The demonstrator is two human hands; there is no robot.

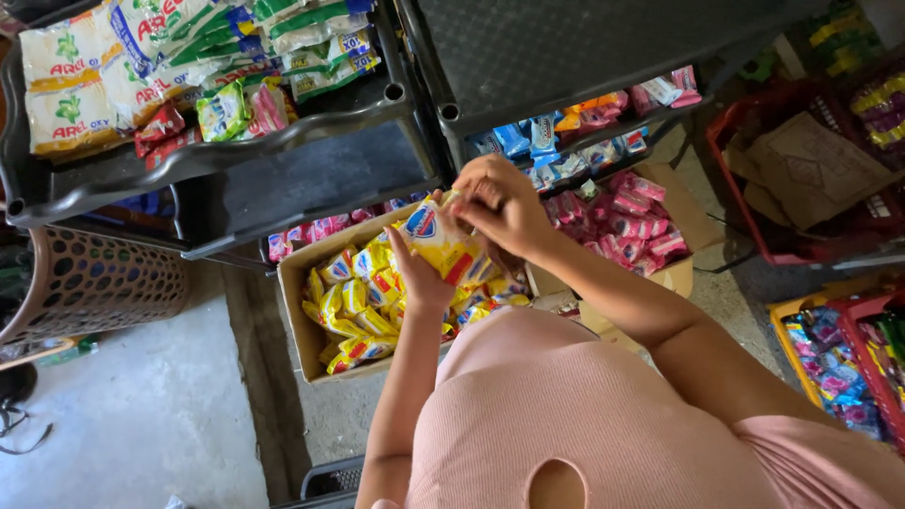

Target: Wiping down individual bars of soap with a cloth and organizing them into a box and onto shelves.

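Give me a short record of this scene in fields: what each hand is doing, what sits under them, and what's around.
Left hand: grips a yellow sachet pack from below
Right hand: pinches the pack's top edge
Below: open cardboard box full of yellow sachets
Right of it: cardboard box of pink sachets
Above: black plastic shelves with detergent packs
Left: brown perforated basket on the floor

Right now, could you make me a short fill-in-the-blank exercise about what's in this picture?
1. Both hands hold a strip of ____ sachets.
2. The cardboard box below the left hand holds more ____ sachets.
3. Beside the right hand, another box holds ____ sachets.

Missing words: yellow; yellow; pink
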